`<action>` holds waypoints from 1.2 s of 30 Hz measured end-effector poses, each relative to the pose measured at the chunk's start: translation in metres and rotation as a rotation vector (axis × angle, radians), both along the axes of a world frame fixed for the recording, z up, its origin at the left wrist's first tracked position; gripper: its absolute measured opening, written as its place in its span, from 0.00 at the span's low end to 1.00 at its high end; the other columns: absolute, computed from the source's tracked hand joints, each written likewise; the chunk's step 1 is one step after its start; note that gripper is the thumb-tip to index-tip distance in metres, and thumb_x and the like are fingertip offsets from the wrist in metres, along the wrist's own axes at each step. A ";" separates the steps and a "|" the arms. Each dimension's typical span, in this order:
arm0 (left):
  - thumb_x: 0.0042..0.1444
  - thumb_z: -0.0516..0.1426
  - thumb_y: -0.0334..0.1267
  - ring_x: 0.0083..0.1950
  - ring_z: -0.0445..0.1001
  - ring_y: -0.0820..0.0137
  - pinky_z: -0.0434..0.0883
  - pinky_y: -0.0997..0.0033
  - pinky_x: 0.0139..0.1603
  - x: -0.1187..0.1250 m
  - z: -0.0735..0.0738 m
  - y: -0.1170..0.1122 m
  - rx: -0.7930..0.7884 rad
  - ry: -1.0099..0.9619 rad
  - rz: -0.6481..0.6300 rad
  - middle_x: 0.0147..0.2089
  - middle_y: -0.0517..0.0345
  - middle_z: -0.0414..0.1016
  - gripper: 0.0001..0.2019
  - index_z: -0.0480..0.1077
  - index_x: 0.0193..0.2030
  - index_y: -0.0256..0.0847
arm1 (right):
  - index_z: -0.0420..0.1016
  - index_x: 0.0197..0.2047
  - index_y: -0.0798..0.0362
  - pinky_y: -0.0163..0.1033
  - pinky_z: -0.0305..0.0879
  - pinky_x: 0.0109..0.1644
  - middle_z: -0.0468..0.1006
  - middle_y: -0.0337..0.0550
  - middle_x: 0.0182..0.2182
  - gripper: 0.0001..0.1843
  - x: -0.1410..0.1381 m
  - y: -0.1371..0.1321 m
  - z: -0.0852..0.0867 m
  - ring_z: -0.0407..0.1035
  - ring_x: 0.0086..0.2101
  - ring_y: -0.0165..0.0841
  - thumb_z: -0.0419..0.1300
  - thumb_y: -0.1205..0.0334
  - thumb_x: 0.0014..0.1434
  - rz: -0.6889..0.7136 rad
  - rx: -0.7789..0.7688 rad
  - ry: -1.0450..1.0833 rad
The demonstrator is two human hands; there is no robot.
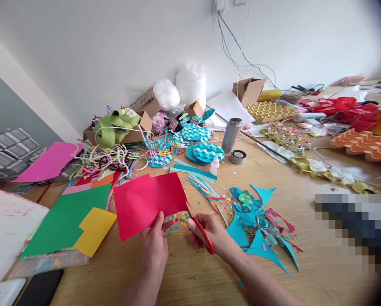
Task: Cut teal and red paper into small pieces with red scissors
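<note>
My left hand (155,238) pinches the lower edge of a red sheet of paper (149,199), thumb on top, holding it above the table. In my right hand (206,233) is a pair of scissors (207,240) with red handles, my fingers closed round them. Their blades point up at the right edge of the red sheet; how far they reach into it is hard to tell. Small coloured paper dots (179,219) lie on the table beneath, between my two hands.
Blue paper scraps (263,250) are heaped at the right. Green paper (69,221) and yellow paper (95,229) lie at the left. Behind stand a small white bottle (214,165), a grey flask (231,135), its lid (237,157) and blue scalloped discs (206,152). A black phone (42,287) lies front left.
</note>
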State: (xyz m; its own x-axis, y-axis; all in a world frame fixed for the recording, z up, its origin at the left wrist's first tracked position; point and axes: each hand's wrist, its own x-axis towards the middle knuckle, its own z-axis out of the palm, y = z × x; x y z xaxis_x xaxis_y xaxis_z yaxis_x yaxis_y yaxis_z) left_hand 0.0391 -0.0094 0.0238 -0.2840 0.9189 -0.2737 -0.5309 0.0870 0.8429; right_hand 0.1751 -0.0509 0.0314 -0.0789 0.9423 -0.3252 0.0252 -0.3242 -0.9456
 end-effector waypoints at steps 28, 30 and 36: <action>0.36 0.66 0.32 0.30 0.73 0.73 0.73 0.75 0.26 0.002 -0.002 -0.004 0.023 0.025 -0.039 0.46 0.55 0.73 0.23 0.71 0.44 0.41 | 0.59 0.22 0.53 0.28 0.55 0.16 0.70 0.36 0.13 0.22 0.004 0.003 -0.002 0.64 0.14 0.26 0.57 0.43 0.52 -0.089 0.005 0.010; 0.36 0.66 0.32 0.31 0.73 0.74 0.73 0.76 0.26 0.003 -0.002 -0.005 0.022 0.036 -0.033 0.49 0.55 0.72 0.24 0.71 0.44 0.41 | 0.60 0.22 0.53 0.28 0.54 0.16 0.70 0.36 0.12 0.22 0.004 0.004 -0.002 0.64 0.14 0.26 0.57 0.43 0.52 -0.097 0.016 0.009; 0.37 0.66 0.33 0.34 0.73 0.71 0.72 0.76 0.26 0.006 -0.002 -0.008 0.025 0.033 -0.054 0.50 0.54 0.72 0.25 0.70 0.46 0.42 | 0.59 0.21 0.53 0.27 0.54 0.16 0.70 0.36 0.13 0.23 0.005 0.004 -0.001 0.65 0.14 0.26 0.58 0.41 0.49 -0.133 0.003 0.022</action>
State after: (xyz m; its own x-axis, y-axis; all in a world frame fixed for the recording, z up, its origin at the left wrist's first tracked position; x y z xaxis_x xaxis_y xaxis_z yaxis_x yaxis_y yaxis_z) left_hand 0.0447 -0.0171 0.0220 -0.2420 0.9395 -0.2423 -0.4982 0.0940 0.8620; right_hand 0.1800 -0.0465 0.0303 0.0399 0.9460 -0.3218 -0.0386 -0.3204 -0.9465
